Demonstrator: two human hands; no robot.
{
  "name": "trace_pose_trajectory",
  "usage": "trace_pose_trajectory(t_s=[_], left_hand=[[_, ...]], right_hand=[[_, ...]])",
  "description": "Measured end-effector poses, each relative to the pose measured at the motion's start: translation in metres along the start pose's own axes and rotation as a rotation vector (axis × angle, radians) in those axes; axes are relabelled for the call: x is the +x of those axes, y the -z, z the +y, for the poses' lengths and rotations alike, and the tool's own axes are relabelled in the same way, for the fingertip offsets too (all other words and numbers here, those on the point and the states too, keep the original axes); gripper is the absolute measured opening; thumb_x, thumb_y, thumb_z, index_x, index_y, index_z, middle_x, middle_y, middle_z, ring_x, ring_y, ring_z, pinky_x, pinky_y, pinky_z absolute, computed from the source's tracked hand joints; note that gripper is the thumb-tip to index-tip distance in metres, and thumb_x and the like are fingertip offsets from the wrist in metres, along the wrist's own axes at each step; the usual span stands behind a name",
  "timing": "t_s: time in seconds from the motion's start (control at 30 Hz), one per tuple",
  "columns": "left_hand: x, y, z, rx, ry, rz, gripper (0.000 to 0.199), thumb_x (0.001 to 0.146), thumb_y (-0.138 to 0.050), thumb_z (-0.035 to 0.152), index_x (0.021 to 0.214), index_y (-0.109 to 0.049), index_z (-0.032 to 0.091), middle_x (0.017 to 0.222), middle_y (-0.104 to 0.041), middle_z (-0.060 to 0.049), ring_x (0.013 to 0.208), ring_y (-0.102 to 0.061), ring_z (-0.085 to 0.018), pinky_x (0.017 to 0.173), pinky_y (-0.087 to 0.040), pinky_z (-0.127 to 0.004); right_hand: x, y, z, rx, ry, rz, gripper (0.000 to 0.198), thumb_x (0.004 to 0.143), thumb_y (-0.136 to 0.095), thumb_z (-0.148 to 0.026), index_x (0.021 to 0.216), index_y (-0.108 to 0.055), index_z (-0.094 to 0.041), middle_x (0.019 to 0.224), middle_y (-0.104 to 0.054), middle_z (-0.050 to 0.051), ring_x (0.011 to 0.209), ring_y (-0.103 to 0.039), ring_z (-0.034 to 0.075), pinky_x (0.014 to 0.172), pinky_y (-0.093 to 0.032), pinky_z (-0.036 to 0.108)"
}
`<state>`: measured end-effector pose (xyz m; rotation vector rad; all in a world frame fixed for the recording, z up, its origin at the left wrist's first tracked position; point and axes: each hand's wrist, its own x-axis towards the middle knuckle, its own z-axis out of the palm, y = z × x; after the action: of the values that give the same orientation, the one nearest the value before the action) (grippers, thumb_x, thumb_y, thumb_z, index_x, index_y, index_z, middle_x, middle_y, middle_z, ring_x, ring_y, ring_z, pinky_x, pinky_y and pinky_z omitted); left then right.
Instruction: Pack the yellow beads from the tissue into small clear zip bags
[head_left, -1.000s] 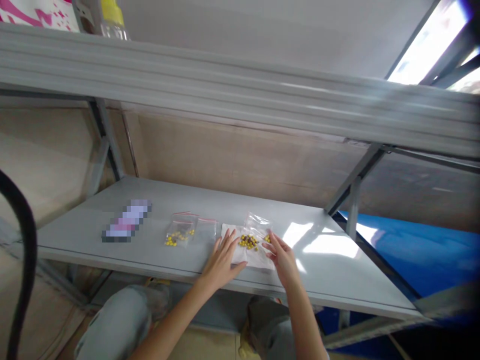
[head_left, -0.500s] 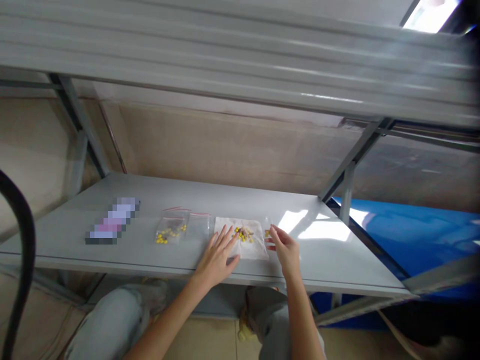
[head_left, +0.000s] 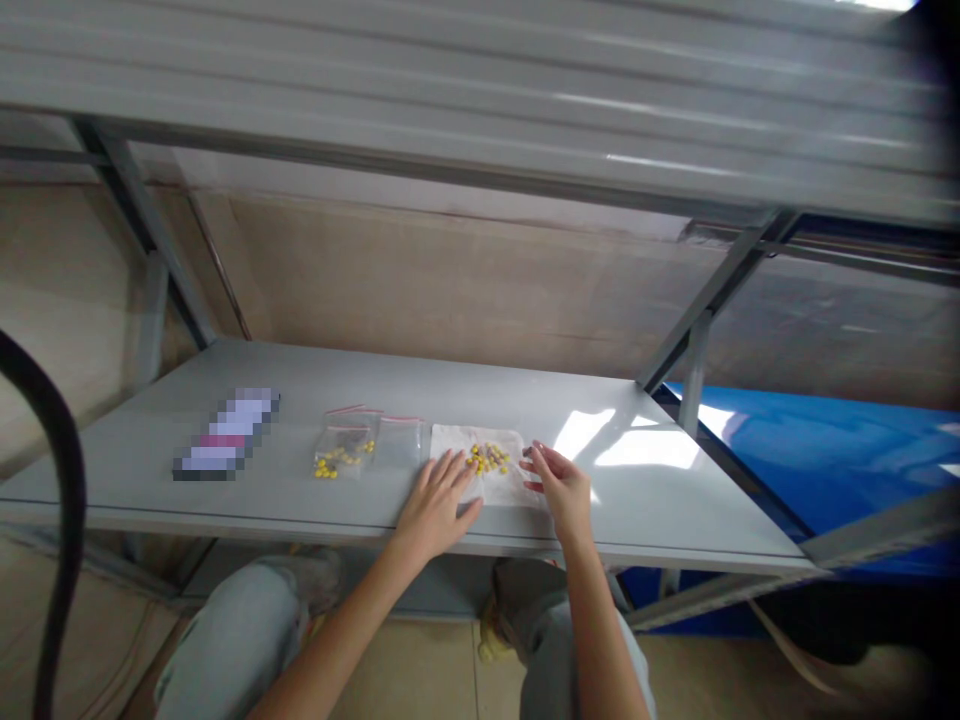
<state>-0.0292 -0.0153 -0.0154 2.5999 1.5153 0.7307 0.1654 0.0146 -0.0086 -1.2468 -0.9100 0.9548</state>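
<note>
A white paper sheet or tissue lies on the grey table, with a heap of small yellow pieces and some duller brownish ones on it. My left hand rests flat over the sheet's left edge, fingers stretched out, the fingertips close to the heap. Over the right edge, my right hand has thumb and forefinger pinched together. Something small and dark shows at those fingertips, too small to name. To the left are clear zip bags with yellow pieces in them, and beside them another clear zip bag.
A phone with a blurred-out screen lies on the table at the left. Low overhead, a ribbed grey panel spans the view. Slanted metal struts stand at both ends. A black cable hangs at far left.
My right hand has shifted slightly left toward the heap, and a small dark thing now shows at its fingertips. The left hand stays flat. The view has tilted a little.
</note>
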Motion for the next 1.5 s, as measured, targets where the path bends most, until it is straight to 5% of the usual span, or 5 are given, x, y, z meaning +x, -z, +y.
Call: trace_pose_trajectory(t_s=[0.73,1.0,1.17,1.3,1.5], left_hand=[[-0.002,-0.001,-0.001,-0.02,-0.002,0.036,0.052,0.089,-0.042,0.038,0.137,-0.034,0.017,0.141,-0.04,-0.012,0.133,-0.03,-0.024,0.108,-0.026,-0.044],[0.0,0.001,-0.007,-0.225,0.126,0.16,0.056,0.091,-0.04,0.032,0.142,-0.02,0.021,0.14,-0.04,-0.011,0.131,-0.034,-0.023,0.105,-0.032,-0.043],[-0.001,0.006,-0.01,-0.365,0.107,0.306,0.06,0.089,-0.045,0.03,0.142,-0.019,0.024,0.14,-0.038,-0.011,0.129,-0.036,-0.022,0.107,-0.031,-0.041],[-0.003,0.012,-0.01,-0.424,0.043,0.348,0.046,0.089,-0.046,0.027,0.134,-0.039,0.029,0.14,-0.037,-0.007,0.129,-0.035,-0.021,0.107,-0.03,-0.041],[-0.003,0.018,-0.01,-0.517,0.037,0.4,0.017,0.085,-0.054,0.03,0.086,-0.07,0.025,0.131,-0.044,-0.007,0.121,-0.041,-0.025,0.098,-0.037,-0.041]], right_hand=[[-0.011,-0.017,-0.009,-0.079,0.264,0.242,0.048,0.075,-0.057,-0.053,0.102,-0.065,-0.014,0.094,-0.069,0.012,0.076,-0.066,0.021,0.046,-0.05,0.024],[-0.007,-0.015,-0.001,0.265,0.071,0.31,0.055,0.073,-0.059,-0.052,0.116,-0.05,-0.019,0.107,-0.065,0.013,0.084,-0.067,0.022,0.05,-0.051,0.023],[-0.012,-0.024,-0.004,0.216,-0.03,0.178,0.07,0.064,-0.069,-0.046,0.125,-0.046,-0.02,0.088,-0.069,0.006,0.056,-0.061,0.012,0.041,-0.043,0.017],[-0.022,-0.034,-0.008,0.135,0.06,-0.047,0.078,0.067,-0.069,-0.047,0.134,-0.038,-0.022,0.069,-0.067,-0.001,0.036,-0.042,0.005,0.036,-0.037,0.017],[-0.028,-0.04,-0.004,0.028,0.139,-0.203,0.04,0.073,-0.063,-0.048,0.097,-0.065,-0.016,0.059,-0.06,-0.002,0.038,-0.04,0.006,0.036,-0.033,0.019]])
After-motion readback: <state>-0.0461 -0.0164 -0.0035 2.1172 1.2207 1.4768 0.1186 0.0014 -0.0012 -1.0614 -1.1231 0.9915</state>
